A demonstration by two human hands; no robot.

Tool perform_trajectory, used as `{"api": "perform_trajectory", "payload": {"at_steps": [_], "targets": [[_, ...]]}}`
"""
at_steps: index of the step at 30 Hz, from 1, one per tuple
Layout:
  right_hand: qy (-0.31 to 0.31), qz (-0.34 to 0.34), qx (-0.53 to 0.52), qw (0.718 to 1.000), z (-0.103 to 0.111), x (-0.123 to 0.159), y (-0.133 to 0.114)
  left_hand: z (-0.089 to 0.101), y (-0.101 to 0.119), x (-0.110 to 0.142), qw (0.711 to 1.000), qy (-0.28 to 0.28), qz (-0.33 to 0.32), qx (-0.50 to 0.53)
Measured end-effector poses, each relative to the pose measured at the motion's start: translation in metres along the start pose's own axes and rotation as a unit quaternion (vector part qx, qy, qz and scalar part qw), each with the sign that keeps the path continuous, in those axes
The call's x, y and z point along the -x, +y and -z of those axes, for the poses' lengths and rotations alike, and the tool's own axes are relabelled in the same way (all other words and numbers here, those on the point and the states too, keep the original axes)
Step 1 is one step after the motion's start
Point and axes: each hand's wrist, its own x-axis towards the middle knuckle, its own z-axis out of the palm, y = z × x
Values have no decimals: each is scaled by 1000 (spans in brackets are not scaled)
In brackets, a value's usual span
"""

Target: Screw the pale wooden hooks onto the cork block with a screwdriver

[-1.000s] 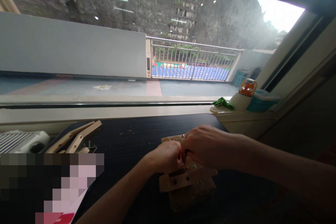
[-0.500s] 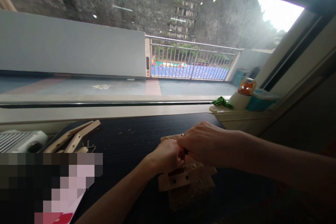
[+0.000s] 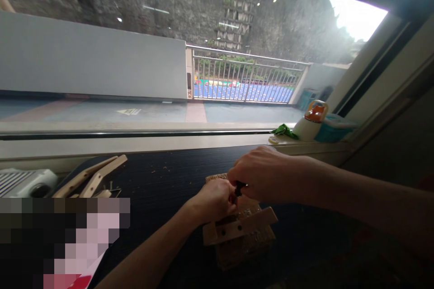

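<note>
1. L hand: fingers curled closed over the far part of the rough brown block; contents, if any, hidden.
2. R hand: closed, thumb & fingers pinching a small dark item just beside L hand. Item type: can't tell. Its contact w/ anything beneath: hidden.
3. Block pos.: on black table, under & in front of both hands. Wood slat w/ dark holes lies across it, nearer the wearer, slightly angled.
4. Recommended hold: L hand low & firm as the anchor; R hand does the fine work. Brace wrists if poss.
5. Keep L fingertips clear of the item's line of travel; they sit v. close to it.
6. Apply force gradually, in line w/ the item. Side load may tip the block or shift the slat.
7. Light is poor over the block; tilt R hand approx. as req'd to expose the contact pt.
8. Loose wood pieces & screws: far L, well apart from the hands.
</note>
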Motion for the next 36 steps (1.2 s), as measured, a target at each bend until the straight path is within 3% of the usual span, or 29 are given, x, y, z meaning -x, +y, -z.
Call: {"api": "perform_trajectory", "payload": {"at_steps": [5,16,23,30,36], "targets": [[5,31,-15,999,-5,-5,2,1,1,0,1000,0,-5,-2],[5,-26,-8,1000,-3,-1,-4,3,4,1,1000,6,-28,-13],[-22,24,-44,998,-3,1,8,0,2,1,1000,7,2,8],[-1,0,-60,998,-14,-2,10,3,3,1,1000,1,-16,5],[25,-9,-49,998,-6,3,6,2,2,1,1000,-2,-11,2]]}}
